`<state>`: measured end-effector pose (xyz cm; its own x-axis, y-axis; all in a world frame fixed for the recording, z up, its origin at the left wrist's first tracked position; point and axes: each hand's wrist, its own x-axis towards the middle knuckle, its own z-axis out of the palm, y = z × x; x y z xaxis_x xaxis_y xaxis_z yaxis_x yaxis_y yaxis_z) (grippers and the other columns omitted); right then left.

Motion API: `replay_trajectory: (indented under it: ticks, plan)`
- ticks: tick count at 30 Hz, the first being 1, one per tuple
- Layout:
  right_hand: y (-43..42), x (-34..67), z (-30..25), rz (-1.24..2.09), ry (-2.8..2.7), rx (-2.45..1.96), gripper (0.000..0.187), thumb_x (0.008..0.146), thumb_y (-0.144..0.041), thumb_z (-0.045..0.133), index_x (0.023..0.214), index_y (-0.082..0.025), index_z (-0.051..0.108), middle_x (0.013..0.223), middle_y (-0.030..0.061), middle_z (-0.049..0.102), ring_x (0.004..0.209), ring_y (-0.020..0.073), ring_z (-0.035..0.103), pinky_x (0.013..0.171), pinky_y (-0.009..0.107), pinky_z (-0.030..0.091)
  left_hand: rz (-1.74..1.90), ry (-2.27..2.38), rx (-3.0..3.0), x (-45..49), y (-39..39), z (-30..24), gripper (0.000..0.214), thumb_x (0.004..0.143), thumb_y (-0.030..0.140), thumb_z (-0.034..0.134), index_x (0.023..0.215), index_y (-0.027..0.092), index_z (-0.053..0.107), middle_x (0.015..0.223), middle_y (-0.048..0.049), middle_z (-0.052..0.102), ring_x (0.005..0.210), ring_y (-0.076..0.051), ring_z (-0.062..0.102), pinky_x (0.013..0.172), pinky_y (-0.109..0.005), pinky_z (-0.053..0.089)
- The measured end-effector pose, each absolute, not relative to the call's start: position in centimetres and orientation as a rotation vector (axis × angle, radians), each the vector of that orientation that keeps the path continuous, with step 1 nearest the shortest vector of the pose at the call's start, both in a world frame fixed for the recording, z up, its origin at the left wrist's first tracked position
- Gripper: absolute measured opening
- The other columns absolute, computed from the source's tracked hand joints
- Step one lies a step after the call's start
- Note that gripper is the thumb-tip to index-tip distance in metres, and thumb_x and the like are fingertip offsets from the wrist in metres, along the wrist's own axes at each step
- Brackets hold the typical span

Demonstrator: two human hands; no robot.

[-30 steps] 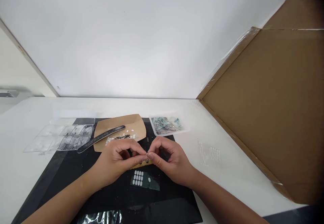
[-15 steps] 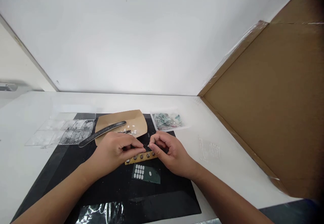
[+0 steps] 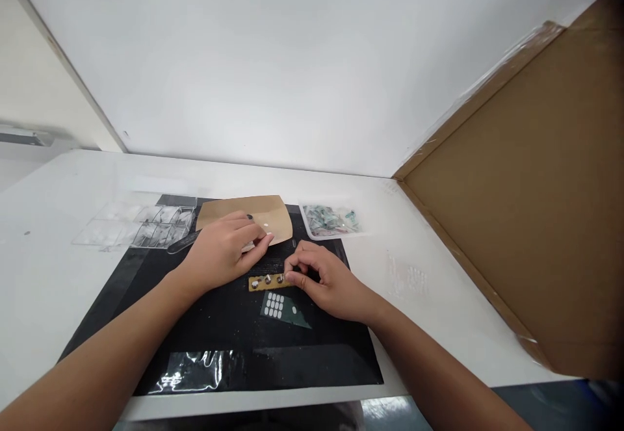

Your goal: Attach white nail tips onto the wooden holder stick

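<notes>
My left hand point(image 3: 221, 253) reaches over the brown paper sheet point(image 3: 273, 213), fingers stretched toward the small white pieces on it; nothing shows in its grasp. My right hand point(image 3: 325, 280) rests on the black mat point(image 3: 146, 327) with fingers curled, its fingertips pinched at the right end of a small tan strip point(image 3: 260, 282) that carries several round silver studs. Just below the strip lies a dark green card point(image 3: 285, 307) with rows of white oval stickers.
A clear compartment box point(image 3: 131, 223) and a dark nail file point(image 3: 181, 242) lie at the left. A small tray of greenish bits point(image 3: 331, 221) sits behind the mat. A clear sticker sheet point(image 3: 407, 280) lies right. A cardboard wall point(image 3: 526, 203) stands along the right. Shiny plastic point(image 3: 199, 369) lies near the front.
My left hand let go of the strip area and moved up-left onto the brown paper. My right hand lowered to the strip on the mat. The view tilted downward.
</notes>
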<state>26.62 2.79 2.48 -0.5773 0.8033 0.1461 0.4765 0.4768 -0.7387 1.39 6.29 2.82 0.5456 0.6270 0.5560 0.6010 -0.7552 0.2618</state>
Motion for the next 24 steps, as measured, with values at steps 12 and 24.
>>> replay_trajectory:
  ticks: [12,24]
  plan:
    - [2.75,26.16,2.35,0.952,-2.237,-1.091,0.013,0.101,-0.02,0.066,0.089,-0.02,0.068,0.08,-0.0033,0.048,0.076,0.0133,0.05,0.075,0.03,0.039,1.037,1.126,2.76,1.63,6.11,2.81,0.029,0.105,0.027,0.057,0.079,0.017,0.065,0.074,-0.0049,0.068,0.076,-0.02,0.056,0.07,-0.032,0.043]
    - [2.79,26.07,1.97,0.915,-2.254,-1.143,0.012,0.101,-0.022,0.065,0.09,-0.021,0.068,0.08,-0.0036,0.049,0.076,0.0134,0.052,0.074,0.03,0.039,1.091,1.108,2.772,1.67,6.07,2.66,0.028,0.104,0.026,0.058,0.079,0.017,0.065,0.074,-0.0044,0.069,0.078,-0.021,0.058,0.069,-0.033,0.045]
